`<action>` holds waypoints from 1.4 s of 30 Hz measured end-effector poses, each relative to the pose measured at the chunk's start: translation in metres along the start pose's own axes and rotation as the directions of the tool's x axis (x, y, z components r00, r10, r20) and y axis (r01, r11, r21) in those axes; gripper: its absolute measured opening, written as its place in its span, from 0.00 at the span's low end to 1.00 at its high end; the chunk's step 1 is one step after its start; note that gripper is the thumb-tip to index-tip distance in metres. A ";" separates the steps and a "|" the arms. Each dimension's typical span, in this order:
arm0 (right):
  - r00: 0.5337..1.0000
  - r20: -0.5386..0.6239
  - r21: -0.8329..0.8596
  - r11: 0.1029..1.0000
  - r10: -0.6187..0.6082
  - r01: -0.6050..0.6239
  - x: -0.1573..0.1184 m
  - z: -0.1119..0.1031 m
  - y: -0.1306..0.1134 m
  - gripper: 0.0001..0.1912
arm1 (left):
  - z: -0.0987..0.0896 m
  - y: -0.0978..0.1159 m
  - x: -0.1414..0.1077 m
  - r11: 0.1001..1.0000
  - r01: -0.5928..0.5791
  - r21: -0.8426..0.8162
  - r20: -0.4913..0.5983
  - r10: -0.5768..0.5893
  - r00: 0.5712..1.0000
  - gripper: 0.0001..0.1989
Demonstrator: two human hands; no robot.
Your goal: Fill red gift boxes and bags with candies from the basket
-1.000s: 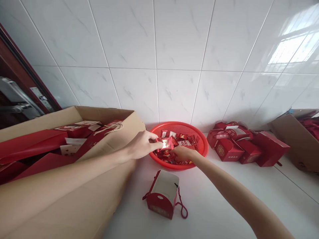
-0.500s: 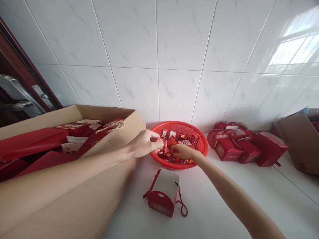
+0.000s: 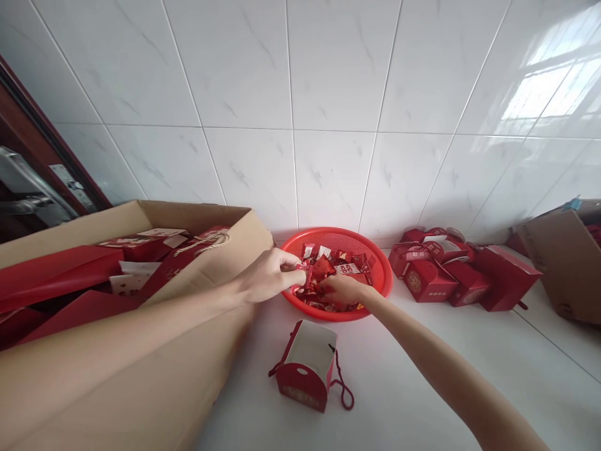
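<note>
Left hand (image 3: pixel 272 275) pinches 1 red packet (image 3: pixel 308 275) below frame centre; right hand (image 3: pixel 344 290) is inside the red basket (image 3: pixel 387 279), finger closure not discernible

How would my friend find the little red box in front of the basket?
Find the big cardboard carton on the left, then the red basket just right of it. The little red box sits alone in front of that basket. Its open top shows a pale inside, unlike the red boxes grouped farther right.
</note>
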State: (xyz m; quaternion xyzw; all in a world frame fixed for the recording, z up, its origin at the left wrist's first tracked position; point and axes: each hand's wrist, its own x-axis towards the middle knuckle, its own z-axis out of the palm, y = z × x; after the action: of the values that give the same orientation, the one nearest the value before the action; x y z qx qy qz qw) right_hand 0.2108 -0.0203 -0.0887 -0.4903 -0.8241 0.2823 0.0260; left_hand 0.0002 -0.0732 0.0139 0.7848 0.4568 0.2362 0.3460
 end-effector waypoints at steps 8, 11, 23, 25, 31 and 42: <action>0.995 -0.104 0.433 0.900 -0.001 0.047 0.001 -0.008 0.006 0.05 | -0.005 -0.002 0.002 0.998 0.050 -0.048 0.033 -0.048 0.998 0.13; 0.998 -0.064 0.605 0.794 -0.028 0.061 -0.003 -0.011 0.005 0.07 | -0.004 -0.002 0.002 0.993 0.067 -0.099 0.038 -0.063 0.997 0.14; 0.992 -0.012 0.846 0.528 -0.129 0.079 -0.005 -0.013 0.011 0.16 | -0.001 0.000 0.005 0.922 0.148 -0.357 -0.012 -0.163 0.987 0.17; 0.990 -0.014 0.850 0.520 -0.139 0.085 -0.004 -0.013 0.012 0.15 | 0.000 -0.001 0.005 0.923 0.148 -0.356 -0.022 -0.166 0.986 0.16; 0.989 0.003 0.834 0.546 -0.151 0.081 -0.005 -0.016 0.013 0.19 | 0.000 -0.006 0.007 0.920 0.138 -0.366 -0.001 -0.148 0.989 0.12; 0.983 -0.106 0.741 0.671 0.152 -0.024 -0.004 -0.015 0.021 0.15 | 0.000 -0.014 0.008 0.966 0.095 -0.240 0.015 -0.094 0.995 0.22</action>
State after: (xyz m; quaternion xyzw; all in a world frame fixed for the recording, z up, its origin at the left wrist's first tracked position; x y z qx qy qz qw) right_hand 0.2339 -0.0100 -0.0856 -0.4983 -0.6109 0.5513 0.2730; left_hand -0.0039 -0.0612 0.0033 0.7147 0.4610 0.2718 0.4503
